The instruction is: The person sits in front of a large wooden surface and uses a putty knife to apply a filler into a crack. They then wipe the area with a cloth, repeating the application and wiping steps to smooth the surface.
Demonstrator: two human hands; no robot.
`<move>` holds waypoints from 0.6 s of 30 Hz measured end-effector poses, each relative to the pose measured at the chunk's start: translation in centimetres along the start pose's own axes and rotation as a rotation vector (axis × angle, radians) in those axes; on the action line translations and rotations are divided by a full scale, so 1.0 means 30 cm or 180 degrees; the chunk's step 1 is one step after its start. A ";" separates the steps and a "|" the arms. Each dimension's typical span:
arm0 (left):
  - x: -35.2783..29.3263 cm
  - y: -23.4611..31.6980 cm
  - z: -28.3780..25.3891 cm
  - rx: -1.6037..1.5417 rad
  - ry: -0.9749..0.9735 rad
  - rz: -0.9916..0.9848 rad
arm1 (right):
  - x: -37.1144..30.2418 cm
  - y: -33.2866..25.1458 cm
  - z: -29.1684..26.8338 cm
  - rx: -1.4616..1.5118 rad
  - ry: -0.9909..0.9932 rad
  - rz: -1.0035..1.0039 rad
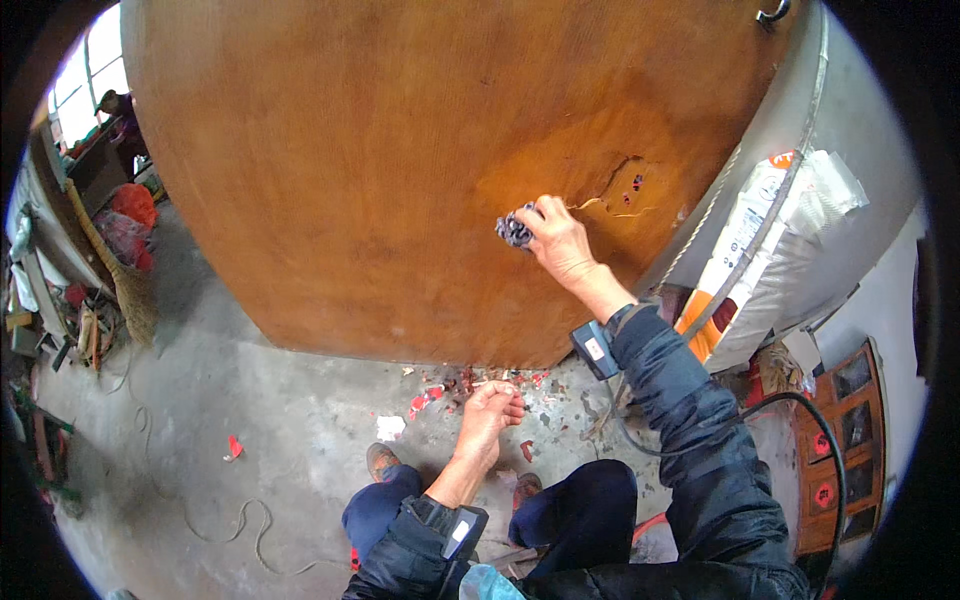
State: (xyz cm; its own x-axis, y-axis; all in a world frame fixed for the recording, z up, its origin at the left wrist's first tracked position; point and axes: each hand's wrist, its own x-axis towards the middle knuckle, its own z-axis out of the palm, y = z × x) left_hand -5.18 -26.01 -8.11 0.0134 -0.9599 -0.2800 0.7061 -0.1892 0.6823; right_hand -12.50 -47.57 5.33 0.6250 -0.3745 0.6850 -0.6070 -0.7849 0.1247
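My right hand (pixel 558 238) grips a grey metal scouring pad (pixel 515 228) and holds it against a large brown wooden panel (pixel 350 180). A darker, wet-looking patch spreads over the wood around the pad. Just right of that hand, the surface is cracked and peeling (pixel 625 190) around small dark holes. My left hand (pixel 492 408) hangs low in front of the panel's bottom edge, its fingers curled with nothing visible in them. It is apart from the panel.
Red and white scraps (pixel 425 402) litter the concrete floor (pixel 300 420). A cord (pixel 245 520) snakes across the floor at left, below a straw broom (pixel 130 290). Right of the panel are a white-and-orange plastic sack (pixel 745 240), a black cable (pixel 815 410) and a wooden cabinet (pixel 840 440). A person (pixel 122 130) is far left.
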 end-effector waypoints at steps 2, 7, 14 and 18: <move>0.000 0.001 0.001 0.0004 -0.0003 -0.0010 | 0.054 0.059 -0.086 -0.0377 0.0341 0.0088; -0.001 -0.009 0.002 -0.0059 0.0011 -0.0074 | 0.317 0.259 -0.393 -0.0639 0.2378 0.0393; 0.016 -0.033 0.002 -0.0112 -0.0063 -0.0151 | 0.270 0.178 -0.215 -0.0721 0.1976 0.0166; 0.022 -0.038 0.001 -0.0070 -0.0092 -0.0200 | 0.132 0.014 -0.042 -0.0609 0.0965 0.0043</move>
State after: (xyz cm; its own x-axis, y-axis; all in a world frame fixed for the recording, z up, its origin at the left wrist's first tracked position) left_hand -6.00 -26.43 -9.05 -0.0516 -0.9519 -0.3020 0.7203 -0.2450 0.6490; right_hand -10.91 -48.76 9.00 0.4595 -0.1981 0.8658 -0.7130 -0.6635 0.2266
